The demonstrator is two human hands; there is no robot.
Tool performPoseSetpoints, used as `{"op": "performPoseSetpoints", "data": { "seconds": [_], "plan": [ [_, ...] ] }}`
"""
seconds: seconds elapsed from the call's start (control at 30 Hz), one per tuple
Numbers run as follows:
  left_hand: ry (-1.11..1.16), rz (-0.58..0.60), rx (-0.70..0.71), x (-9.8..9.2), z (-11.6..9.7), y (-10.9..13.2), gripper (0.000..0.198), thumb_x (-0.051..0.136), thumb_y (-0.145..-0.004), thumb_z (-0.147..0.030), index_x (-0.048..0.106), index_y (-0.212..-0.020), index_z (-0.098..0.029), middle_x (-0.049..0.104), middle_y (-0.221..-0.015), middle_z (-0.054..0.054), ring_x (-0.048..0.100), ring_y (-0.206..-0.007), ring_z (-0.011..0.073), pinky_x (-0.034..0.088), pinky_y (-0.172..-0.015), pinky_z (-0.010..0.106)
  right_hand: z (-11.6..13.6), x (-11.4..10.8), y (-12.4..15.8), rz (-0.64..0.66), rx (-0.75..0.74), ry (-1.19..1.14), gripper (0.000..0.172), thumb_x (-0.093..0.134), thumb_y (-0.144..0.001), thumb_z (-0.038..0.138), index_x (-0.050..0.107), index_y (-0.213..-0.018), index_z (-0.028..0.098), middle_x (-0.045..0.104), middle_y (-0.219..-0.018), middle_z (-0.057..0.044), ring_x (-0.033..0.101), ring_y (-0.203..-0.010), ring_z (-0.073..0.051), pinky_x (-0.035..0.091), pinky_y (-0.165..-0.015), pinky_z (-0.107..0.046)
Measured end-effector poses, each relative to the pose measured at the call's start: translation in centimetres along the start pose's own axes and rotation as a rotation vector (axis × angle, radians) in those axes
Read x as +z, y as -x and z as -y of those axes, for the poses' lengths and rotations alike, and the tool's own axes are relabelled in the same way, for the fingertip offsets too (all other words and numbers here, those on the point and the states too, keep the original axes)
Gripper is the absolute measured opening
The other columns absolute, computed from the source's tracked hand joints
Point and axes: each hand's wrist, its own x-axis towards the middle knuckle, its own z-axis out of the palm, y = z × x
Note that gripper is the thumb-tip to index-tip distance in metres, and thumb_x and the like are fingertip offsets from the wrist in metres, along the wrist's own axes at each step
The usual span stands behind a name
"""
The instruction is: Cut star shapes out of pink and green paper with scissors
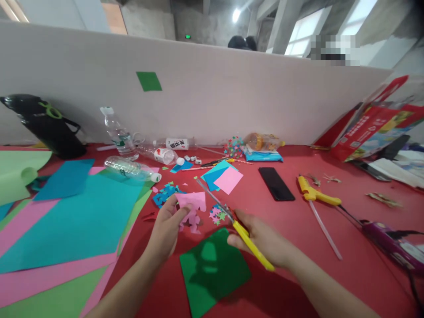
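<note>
1. Nearest me, a green sheet (215,276) lies on the red table (285,216), below and between the two hands, with their shadows across it.
2. I see the left hand (167,223) pinching a pink paper (195,201) between thumb and fingers; its lower edge is cut ragged.
3. The right hand (261,240) grips yellow-handled scissors (243,235), blades aimed up and left, tips near the pink paper. I cannot tell how far the blades are parted.
4. Between the hands, just past the green sheet, I have a small heap of pink and green cutouts (217,215); blue cutouts (167,194) sit just beyond the left hand.
5. Large teal paper (82,212) spreads left of the left hand, over pink and green sheets.
6. To the right hand's right and farther off, I make out a yellow glue gun (309,193) and a black phone (276,183).
7. Well beyond the left hand, clear bottles (129,169) and a black flask (53,128) line the white partition (232,97).
</note>
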Motion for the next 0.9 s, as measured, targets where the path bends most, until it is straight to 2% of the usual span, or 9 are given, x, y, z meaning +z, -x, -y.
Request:
{"op": "performPoseSetpoints", "data": {
  "seconds": [0.1, 0.2, 0.3, 0.47, 0.63, 0.8, 0.9],
  "plan": [
    [-0.019, 0.015, 0.04, -0.3, 0.0, 0.0, 0.022, 0.073, -0.076, -0.03, 0.059, -0.091, -0.02, 0.071, -0.071, -0.003, 0.06, -0.048, 0.0115, 0.048, -0.048, 0.023, 0.8, 0.0, 0.4, 0.03, 0.069, 0.019, 0.04, 0.075, -0.078, 0.052, 0.048, -0.075, 0.022, 0.042, -0.064, 0.006, 0.031, -0.056, -0.012, 0.03, -0.049, -0.023],
    [-0.077, -0.01, 0.088, -0.4, 0.4, -0.2, 0.019, 0.07, -0.081, -0.031, 0.059, -0.092, -0.02, 0.072, -0.071, -0.001, 0.061, -0.05, 0.0117, 0.047, -0.048, 0.022, 1.0, -0.1, 0.2, 0.069, 0.107, 0.026, 0.043, 0.068, -0.082, 0.058, 0.046, -0.074, 0.022, 0.04, -0.064, 0.005, 0.03, -0.056, -0.012, 0.027, -0.048, -0.023],
    [-0.105, -0.078, 0.106, -0.4, 0.6, -0.5, 0.025, 0.074, -0.076, -0.03, 0.06, -0.092, -0.019, 0.072, -0.068, 0.0, 0.061, -0.051, 0.0117, 0.042, -0.044, 0.019, 0.8, -0.1, 0.1, 0.079, 0.114, 0.038, 0.046, 0.067, -0.081, 0.062, 0.047, -0.072, 0.022, 0.042, -0.063, 0.004, 0.031, -0.056, -0.013, 0.026, -0.048, -0.024],
    [-0.088, -0.112, 0.083, -0.7, 0.5, -0.6, 0.021, 0.079, -0.07, -0.029, 0.065, -0.08, -0.017, 0.07, -0.064, -0.001, 0.047, -0.042, 0.0063, 0.034, -0.038, 0.017, 0.9, -0.5, 0.4, 0.097, 0.169, 0.036, 0.049, 0.063, -0.081, 0.068, 0.048, -0.073, 0.022, 0.04, -0.064, 0.003, 0.032, -0.057, -0.014, 0.027, -0.05, -0.025],
    [-0.028, -0.125, 0.033, -0.6, 0.2, -0.4, 0.016, 0.079, -0.067, -0.027, 0.068, -0.07, -0.015, 0.071, -0.061, 0.002, 0.045, -0.041, 0.0061, 0.031, -0.037, 0.017, 2.4, -0.8, 0.8, 0.234, 0.176, -0.041, 0.059, 0.054, -0.078, 0.08, 0.043, -0.072, 0.023, 0.034, -0.068, 0.003, 0.03, -0.062, -0.015, 0.026, -0.053, -0.026],
    [-0.035, -0.069, 0.008, -0.4, 0.0, -0.4, 0.014, 0.077, -0.062, -0.027, 0.071, -0.059, -0.015, 0.064, -0.049, 0.003, 0.047, -0.04, 0.0089, 0.028, -0.037, 0.02, 2.8, -0.4, 1.0, 0.299, 0.175, -0.125, 0.061, 0.052, -0.078, 0.083, 0.041, -0.072, 0.023, 0.034, -0.069, 0.003, 0.029, -0.064, -0.015, 0.023, -0.053, -0.026],
    [-0.032, -0.019, 0.012, -0.4, 0.1, -0.3, 0.013, 0.077, -0.063, -0.026, 0.072, -0.057, -0.016, 0.065, -0.051, 0.003, 0.051, -0.041, 0.0102, 0.032, -0.038, 0.021, 2.9, -0.2, 1.1, 0.294, 0.177, -0.131, 0.063, 0.051, -0.077, 0.084, 0.041, -0.071, 0.022, 0.033, -0.068, 0.003, 0.029, -0.064, -0.015, 0.021, -0.053, -0.027]
  ]
}}
